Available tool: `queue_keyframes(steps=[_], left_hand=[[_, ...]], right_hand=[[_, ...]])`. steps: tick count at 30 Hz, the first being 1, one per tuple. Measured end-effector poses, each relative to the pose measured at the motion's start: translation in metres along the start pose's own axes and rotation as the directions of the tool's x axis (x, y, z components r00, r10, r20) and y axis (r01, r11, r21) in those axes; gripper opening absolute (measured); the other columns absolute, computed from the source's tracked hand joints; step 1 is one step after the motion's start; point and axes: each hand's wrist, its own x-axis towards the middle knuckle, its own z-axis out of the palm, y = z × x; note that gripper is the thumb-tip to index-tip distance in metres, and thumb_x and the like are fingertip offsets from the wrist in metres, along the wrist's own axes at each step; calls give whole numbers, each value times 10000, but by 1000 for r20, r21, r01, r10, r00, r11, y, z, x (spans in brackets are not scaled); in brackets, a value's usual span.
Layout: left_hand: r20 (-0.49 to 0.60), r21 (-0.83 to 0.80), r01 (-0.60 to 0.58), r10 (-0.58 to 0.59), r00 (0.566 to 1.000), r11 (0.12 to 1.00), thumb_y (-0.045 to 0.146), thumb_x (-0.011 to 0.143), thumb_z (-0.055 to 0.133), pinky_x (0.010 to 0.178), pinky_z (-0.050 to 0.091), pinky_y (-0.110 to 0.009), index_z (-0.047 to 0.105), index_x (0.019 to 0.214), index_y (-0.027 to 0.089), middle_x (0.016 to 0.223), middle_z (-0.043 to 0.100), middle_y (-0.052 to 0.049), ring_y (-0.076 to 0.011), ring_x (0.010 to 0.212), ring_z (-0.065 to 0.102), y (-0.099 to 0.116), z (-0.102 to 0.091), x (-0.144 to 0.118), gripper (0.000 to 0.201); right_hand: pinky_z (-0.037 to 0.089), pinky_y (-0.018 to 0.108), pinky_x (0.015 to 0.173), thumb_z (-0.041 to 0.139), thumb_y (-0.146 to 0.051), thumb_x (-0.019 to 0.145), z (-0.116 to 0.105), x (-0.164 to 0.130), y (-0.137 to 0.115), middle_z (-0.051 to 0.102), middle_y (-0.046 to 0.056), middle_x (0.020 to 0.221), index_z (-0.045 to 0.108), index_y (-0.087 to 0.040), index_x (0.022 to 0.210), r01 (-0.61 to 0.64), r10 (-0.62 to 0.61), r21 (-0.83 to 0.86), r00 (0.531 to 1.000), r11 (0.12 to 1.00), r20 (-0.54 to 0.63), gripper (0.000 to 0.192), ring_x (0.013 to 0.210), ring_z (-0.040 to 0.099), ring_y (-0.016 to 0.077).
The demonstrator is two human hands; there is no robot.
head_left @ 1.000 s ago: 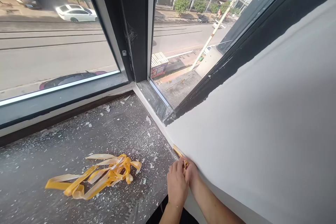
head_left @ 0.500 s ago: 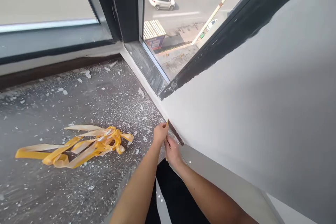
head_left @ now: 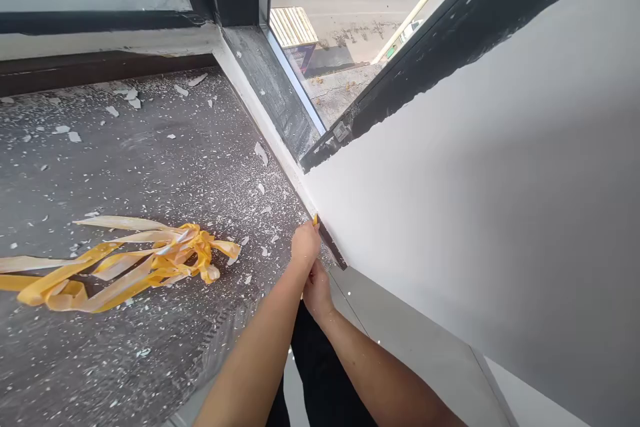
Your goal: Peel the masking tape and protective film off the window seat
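At the wall's lower edge, my left hand point(head_left: 306, 244) is closed in a pinch on a small end of yellow masking tape point(head_left: 315, 219). That tape end shows just above my fingertips, beside a dark skirting strip point(head_left: 332, 243). Just below, my right hand point(head_left: 319, 293) is curled closed close to my left wrist; whatever its fingers hold is hidden. A tangled heap of peeled yellow masking tape point(head_left: 163, 257) lies to the left on the dark sill point(head_left: 150, 173).
White paint flakes point(head_left: 261, 153) and crumbs litter the sill. A white wall point(head_left: 450, 180) rises on the right, under a dark window frame point(head_left: 400, 80) with ragged paint edges. Grey floor tiles point(head_left: 400, 327) lie below, and a street with cars shows through the glass.
The view has tilted down and shifted a little right. Both hands stay by the skirting strip; the left still pinches the tape, and the right has drawn slightly down and under the left wrist.
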Motion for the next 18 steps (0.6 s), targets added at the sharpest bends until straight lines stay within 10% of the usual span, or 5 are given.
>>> queue_keyframes(steps=[18], left_hand=[[199, 45, -33, 24, 980, 998, 211, 785, 400, 530, 403, -225, 558, 736, 149, 779, 635, -92, -144, 651, 575, -1, -17, 26, 177]], right_hand=[[326, 255, 537, 399, -189, 774, 1, 8, -7, 439, -5, 675, 501, -204, 1126, 117, -87, -217, 986, 969, 145, 367, 603, 394, 137]])
